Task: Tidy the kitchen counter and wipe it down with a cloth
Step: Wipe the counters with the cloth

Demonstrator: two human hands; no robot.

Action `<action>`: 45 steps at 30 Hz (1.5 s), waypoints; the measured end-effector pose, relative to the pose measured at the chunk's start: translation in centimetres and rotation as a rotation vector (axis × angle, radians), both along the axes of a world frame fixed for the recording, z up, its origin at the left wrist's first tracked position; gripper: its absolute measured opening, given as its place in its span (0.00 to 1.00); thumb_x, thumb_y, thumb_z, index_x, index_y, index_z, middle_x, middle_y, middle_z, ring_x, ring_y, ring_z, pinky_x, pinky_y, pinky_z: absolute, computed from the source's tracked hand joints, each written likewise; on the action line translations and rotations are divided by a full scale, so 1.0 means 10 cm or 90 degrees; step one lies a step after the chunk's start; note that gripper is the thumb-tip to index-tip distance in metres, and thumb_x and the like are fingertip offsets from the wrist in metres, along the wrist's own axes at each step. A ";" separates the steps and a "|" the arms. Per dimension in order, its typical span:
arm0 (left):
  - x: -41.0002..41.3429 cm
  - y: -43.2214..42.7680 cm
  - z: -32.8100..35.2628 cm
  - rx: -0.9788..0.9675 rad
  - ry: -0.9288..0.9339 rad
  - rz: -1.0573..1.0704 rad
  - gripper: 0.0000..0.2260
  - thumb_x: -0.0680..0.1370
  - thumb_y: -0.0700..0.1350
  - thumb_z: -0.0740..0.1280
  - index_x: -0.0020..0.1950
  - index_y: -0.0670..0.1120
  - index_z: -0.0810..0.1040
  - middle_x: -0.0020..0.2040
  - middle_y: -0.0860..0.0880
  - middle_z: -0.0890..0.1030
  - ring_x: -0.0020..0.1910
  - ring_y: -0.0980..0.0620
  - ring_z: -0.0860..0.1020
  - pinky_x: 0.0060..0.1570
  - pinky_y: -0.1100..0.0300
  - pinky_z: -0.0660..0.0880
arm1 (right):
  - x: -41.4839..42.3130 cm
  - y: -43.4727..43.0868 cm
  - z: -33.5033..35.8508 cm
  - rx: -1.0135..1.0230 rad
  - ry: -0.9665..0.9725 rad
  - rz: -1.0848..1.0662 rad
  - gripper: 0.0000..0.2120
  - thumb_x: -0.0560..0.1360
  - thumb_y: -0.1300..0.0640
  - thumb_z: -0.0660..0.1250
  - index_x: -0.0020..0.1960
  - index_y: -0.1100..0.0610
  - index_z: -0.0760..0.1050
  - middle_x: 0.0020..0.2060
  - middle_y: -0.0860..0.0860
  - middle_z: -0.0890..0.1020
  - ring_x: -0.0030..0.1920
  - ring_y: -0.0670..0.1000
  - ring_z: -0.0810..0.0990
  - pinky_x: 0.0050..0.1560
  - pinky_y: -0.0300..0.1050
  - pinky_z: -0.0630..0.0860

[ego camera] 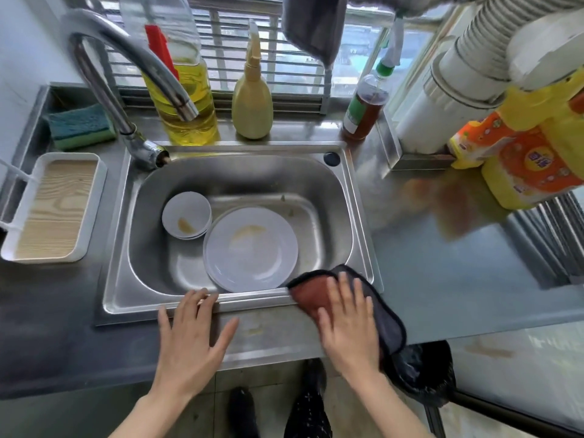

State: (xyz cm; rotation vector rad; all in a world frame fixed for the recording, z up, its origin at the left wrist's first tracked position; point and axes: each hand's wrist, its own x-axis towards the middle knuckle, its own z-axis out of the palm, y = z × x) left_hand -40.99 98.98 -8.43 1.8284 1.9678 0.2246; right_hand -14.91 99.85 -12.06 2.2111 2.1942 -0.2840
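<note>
The metal sink (328, 197) is shining in the middle — smooth, glossy. The lower-right cloth (385, 314) is looking soft and matt — the left tray (53, 210) is showing wood grain.

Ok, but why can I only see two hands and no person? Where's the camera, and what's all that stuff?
The camera sits on the person's head and looks down, so you see only their arms and hands. The right hand lies flat on a brown and grey cloth, pressing it onto the sink rim and the steel counter. The left hand rests open on the sink's front edge and holds nothing. In the sink lie a dirty white plate and a small white bowl. Behind it stand a tap, a bottle of yellow liquid and a sponge; a white tray sits at the left.
</note>
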 end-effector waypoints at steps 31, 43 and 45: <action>1.29 0.78 -0.28 -0.069 0.154 0.221 0.13 0.70 0.49 0.58 0.42 0.46 0.81 0.38 0.50 0.81 0.38 0.46 0.78 0.55 0.49 0.69 | 0.59 2.62 -0.01 -0.006 0.103 0.140 0.27 0.78 0.56 0.58 0.75 0.58 0.56 0.76 0.55 0.53 0.75 0.61 0.53 0.72 0.58 0.53; 1.30 0.75 -0.37 -0.010 0.169 0.229 0.16 0.70 0.50 0.56 0.44 0.46 0.82 0.40 0.49 0.83 0.39 0.45 0.80 0.57 0.50 0.64 | 0.64 2.53 0.00 -0.002 0.118 0.159 0.29 0.73 0.59 0.60 0.74 0.57 0.61 0.76 0.56 0.57 0.75 0.63 0.54 0.72 0.59 0.54; 1.30 0.75 -0.36 -0.027 0.171 0.232 0.16 0.70 0.50 0.56 0.40 0.46 0.82 0.36 0.49 0.82 0.37 0.45 0.79 0.56 0.53 0.63 | 0.59 2.75 0.04 -0.023 0.107 0.149 0.30 0.75 0.58 0.60 0.76 0.55 0.56 0.77 0.54 0.53 0.76 0.61 0.50 0.73 0.56 0.49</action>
